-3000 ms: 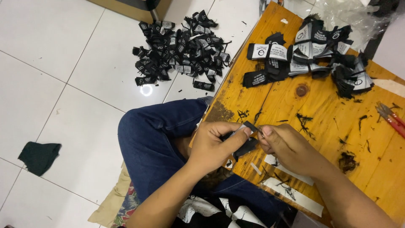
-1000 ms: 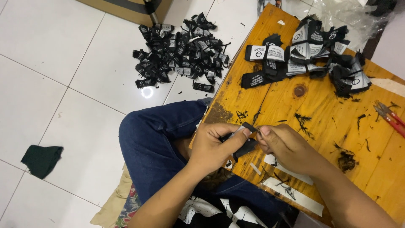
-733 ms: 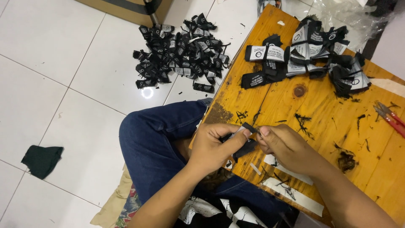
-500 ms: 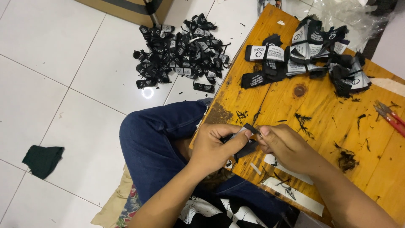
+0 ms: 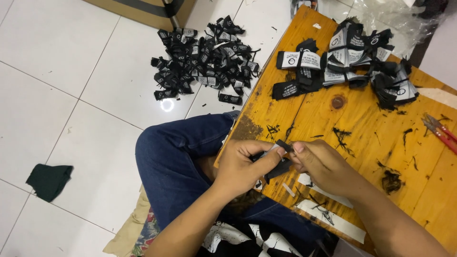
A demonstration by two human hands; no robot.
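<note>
Black fabric label (image 5: 278,164), one piece, sits pinched between both hands at the wooden counter's (image 5: 362,119) near edge: left hand (image 5: 245,166) curled tight around it, right hand (image 5: 323,166) nipping its end. One red snips (image 5: 440,131) lies apart.

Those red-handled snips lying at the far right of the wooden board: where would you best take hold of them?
Probably by the red handles of the snips, coming from above. They lie flat on the wooden board with open board around them, well apart from the right hand. Which end holds the blades is too small to tell.
</note>
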